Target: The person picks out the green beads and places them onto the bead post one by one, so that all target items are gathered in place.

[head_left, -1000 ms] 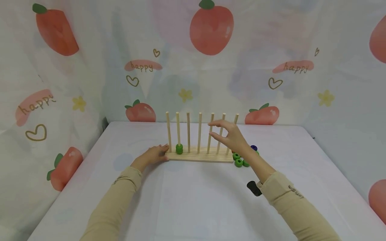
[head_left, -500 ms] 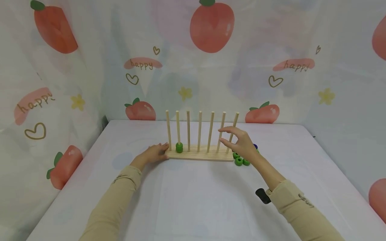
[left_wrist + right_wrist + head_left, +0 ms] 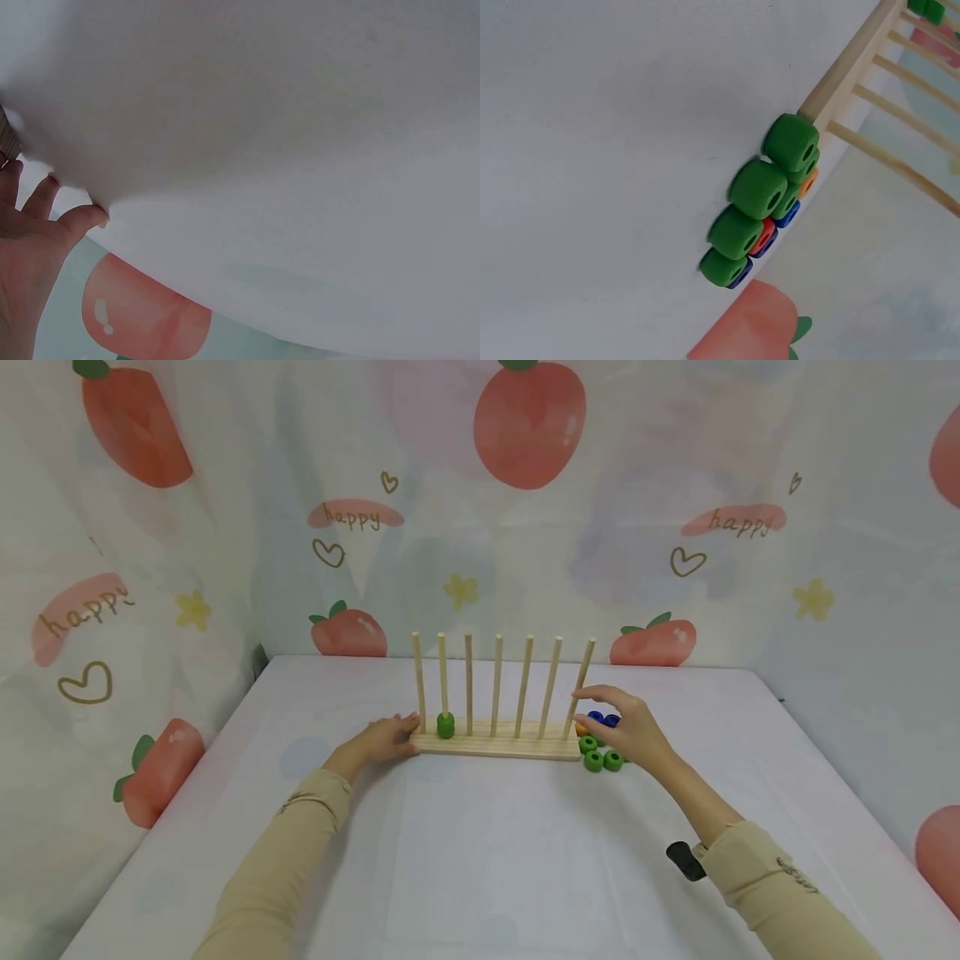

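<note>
A wooden rack (image 3: 495, 747) with a row of upright pegs stands on the table in the head view. Green beads (image 3: 446, 725) sit low on its second peg from the left. My left hand (image 3: 378, 739) holds the rack's left end, thumb in front and fingers behind. By the rightmost peg hovers my right hand (image 3: 630, 727), its thumb and forefinger apart with nothing between them. Below and beyond it lie loose green beads (image 3: 613, 760) and blue beads (image 3: 612, 720), partly hidden by that hand. The right wrist view shows the green beads (image 3: 757, 189) clustered against the rack's end.
Among the cluster in the right wrist view are a red bead (image 3: 763, 236) and an orange bead (image 3: 808, 182). A white cloth covers the table (image 3: 480, 852). Printed cloth walls (image 3: 525, 568) rise behind and at both sides.
My right hand has moved right and down, from in front of the right-hand pegs to over the loose beads. My left hand stays at the rack's end.
</note>
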The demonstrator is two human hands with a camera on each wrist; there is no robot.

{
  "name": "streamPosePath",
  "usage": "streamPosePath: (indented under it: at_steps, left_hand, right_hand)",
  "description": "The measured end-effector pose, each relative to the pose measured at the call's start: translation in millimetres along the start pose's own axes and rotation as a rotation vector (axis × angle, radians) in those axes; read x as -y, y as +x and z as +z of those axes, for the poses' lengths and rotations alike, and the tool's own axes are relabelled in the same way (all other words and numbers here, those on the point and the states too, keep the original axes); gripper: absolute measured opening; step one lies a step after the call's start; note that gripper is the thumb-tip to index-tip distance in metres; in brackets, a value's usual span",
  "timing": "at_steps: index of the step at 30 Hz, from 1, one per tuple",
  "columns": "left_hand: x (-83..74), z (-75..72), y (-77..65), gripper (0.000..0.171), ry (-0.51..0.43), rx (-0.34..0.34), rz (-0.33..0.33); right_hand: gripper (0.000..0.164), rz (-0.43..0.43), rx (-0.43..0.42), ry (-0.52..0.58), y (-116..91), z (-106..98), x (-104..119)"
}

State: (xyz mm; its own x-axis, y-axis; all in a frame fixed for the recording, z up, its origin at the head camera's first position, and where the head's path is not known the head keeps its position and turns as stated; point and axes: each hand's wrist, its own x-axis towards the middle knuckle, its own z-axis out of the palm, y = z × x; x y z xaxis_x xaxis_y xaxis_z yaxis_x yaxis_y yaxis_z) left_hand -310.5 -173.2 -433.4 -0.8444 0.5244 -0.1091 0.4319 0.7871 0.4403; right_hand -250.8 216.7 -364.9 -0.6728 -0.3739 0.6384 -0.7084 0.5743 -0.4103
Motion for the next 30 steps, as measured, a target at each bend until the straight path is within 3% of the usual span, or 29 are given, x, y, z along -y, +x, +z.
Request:
streamPosePath:
  at_steps: [7,26,30]
  left_hand:
    - [-1.6,-0.5,0.8,0.063,-0.012,-0.007,-0.014]
    - [1.6,0.6,-1.9,0.063,-0.009,-0.024,0.014]
    - [-0.3,0.7,-2.0,0.064,-0.004,-0.015,0.014]
  right_hand:
    - [0.035,0.025,0.005,-0.051,-12.3,-10.5,-8.8]
    - [0.032,0.194,0.051,-0.151,-57.9,-32.0,-45.3]
    - [0.033,0.233,0.102,-0.178,-63.3,-34.1,-52.3]
